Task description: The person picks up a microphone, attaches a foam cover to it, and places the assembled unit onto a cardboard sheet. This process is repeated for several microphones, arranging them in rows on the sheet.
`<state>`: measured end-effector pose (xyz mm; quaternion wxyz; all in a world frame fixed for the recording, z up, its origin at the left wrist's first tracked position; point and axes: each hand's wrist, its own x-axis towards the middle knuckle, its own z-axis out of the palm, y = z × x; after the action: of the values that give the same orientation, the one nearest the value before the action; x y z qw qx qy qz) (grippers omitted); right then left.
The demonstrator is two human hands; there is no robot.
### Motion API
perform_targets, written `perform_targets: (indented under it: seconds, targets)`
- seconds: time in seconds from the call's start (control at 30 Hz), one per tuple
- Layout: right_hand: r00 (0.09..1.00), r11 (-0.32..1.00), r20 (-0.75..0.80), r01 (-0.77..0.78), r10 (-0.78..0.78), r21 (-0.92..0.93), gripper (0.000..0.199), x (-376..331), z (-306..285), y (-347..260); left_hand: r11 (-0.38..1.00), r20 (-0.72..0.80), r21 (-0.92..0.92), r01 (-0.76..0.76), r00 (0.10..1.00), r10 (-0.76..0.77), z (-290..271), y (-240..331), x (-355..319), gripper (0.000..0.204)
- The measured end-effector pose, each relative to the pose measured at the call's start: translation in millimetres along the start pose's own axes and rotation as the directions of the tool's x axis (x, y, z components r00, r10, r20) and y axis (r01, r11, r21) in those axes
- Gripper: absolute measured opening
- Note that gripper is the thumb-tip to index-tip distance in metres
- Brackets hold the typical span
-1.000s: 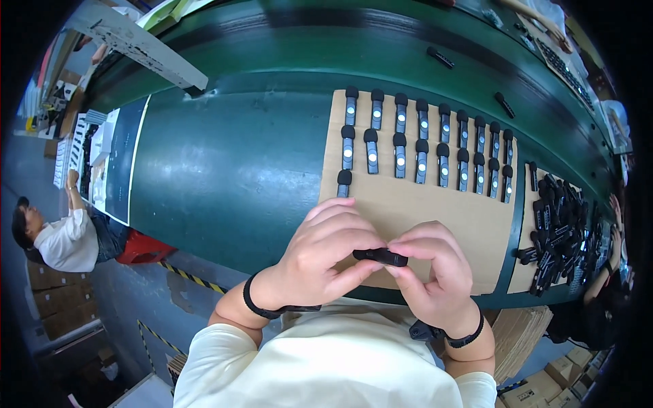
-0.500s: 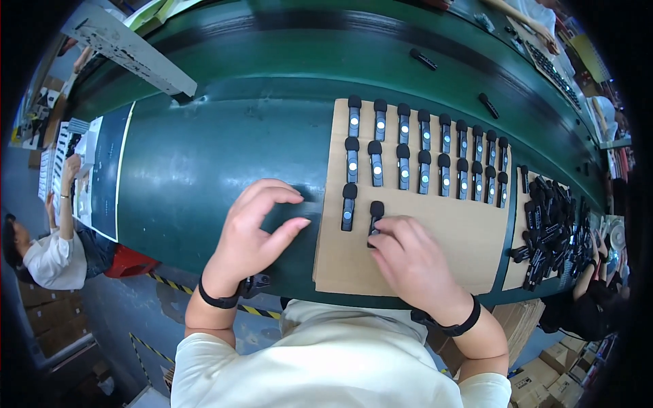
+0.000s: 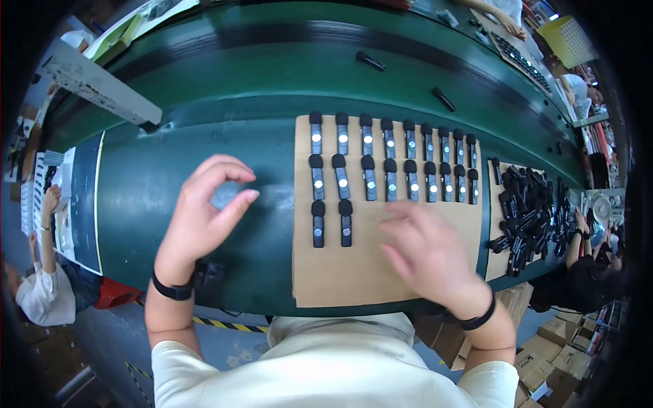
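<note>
Small black clip-on microphones with foam tops stand in rows on a flat cardboard sheet (image 3: 367,282). Two long rows of several each run across its far part, and a shorter third row ends with a microphone (image 3: 346,224) nearest my right hand. My right hand (image 3: 428,248) hovers over the cardboard, right of that microphone, slightly blurred, with thumb and fingers apart and nothing visible in them. Over the green table left of the cardboard, my left hand (image 3: 211,204) is held curved, its thumb and fingers apart around nothing.
A heap of black microphones (image 3: 527,211) lies on another cardboard piece at the right. Two loose microphones (image 3: 443,99) rest on the green belt beyond. A grey metal post (image 3: 102,85) rises at the far left. Other people work at both sides and across.
My right hand has let go of the microphone in the third row and moved right. My left hand keeps its curved pose. The whole view has shifted, moving the cardboard leftward.
</note>
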<state>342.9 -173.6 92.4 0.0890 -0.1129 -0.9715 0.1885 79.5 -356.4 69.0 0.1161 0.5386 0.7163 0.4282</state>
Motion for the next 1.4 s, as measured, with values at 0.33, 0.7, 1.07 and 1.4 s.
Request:
perform_targets:
  seconds: [0.33, 0.7, 1.07, 1.4]
  targets:
    - [0.969, 0.958, 0.173, -0.128, 0.176, -0.257, 0.024, 70.3, -100.1, 164.3, 0.931, 0.116, 0.306, -0.201, 0.978, 0.173, 13.7, -65.7, 147.0, 0.017]
    - [0.811, 0.951, 0.558, 0.006, 0.175, -0.308, 0.035, 152.4, -56.2, 258.5, 0.765, 0.28, 0.545, -0.343, 0.935, 0.22, 89.9, -104.6, 261.2, 0.031]
    - [0.928, 0.986, 0.336, -0.139, 0.161, -0.089, 0.027, 136.6, -84.5, 246.1, 0.867, 0.277, 0.454, -0.203, 0.957, 0.079, 95.2, -128.9, 264.9, 0.027]
    - [0.849, -0.02, 0.155, -0.168, 0.506, 0.986, 0.047, -10.0, -82.0, 117.4, 0.817, 0.161, -0.498, 0.292, 0.956, -0.244, 48.2, -21.7, 106.3, 0.022]
